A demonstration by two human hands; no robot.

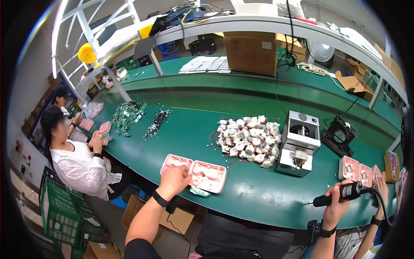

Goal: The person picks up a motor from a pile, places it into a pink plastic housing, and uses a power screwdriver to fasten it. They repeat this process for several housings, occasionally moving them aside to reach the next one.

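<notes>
On the green bench, a pink plastic case [217, 178] lies opened into two halves. My left hand [173, 180] is over its left half with the fingers curled together. Whatever they may pinch is hidden. Just below the case, against its near edge, rests a small green circuit board [199, 191]. My right hand [336, 208] is wrapped round a black electric screwdriver [350, 192], held above the bench with its thin bit pointing left. A cable runs from the tool's rear end toward the right.
White motors with red wires [248, 140] are heaped beyond the case, beside a grey metal machine [297, 144]. Farther left lie small black parts [157, 123] and green circuit boards [128, 115]. A co-worker's hand [381, 190] is near more pink cases [349, 168]. Another person [79, 162] sits left.
</notes>
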